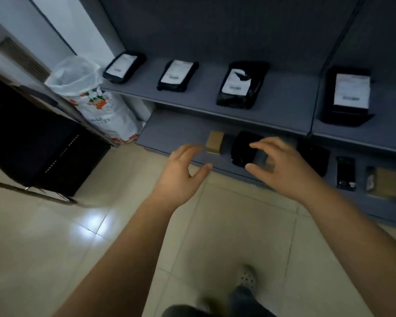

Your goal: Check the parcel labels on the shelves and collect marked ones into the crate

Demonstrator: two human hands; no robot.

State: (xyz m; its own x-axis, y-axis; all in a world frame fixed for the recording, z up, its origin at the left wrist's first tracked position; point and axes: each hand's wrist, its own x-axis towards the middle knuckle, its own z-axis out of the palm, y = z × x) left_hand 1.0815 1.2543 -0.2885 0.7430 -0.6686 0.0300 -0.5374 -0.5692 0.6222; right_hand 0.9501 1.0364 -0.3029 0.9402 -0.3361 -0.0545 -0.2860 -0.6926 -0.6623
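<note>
While both hands reach forward over the tiled floor (55, 248), the left hand (181, 175) hangs with fingers spread and loosely bent, holding nothing, and the right hand (281, 165) is likewise spread wide with thumb and fingers apart, gripping nothing. Between and just beyond them, on the lower shelf (169, 131), sit a small brown box (214, 142) and a glossy black parcel (244, 148), partly covered by the right hand's fingers. Farther right on that shelf lie a narrow black packet (346, 173) and a flat brown packet (384, 182). On the upper shelf (284, 104) four black parcels with white labels lie well apart; the labels are too blurred to read. To the left stand a printed white sack (101, 106) and a dark cabinet (32, 143). No crate can be made out.
</note>
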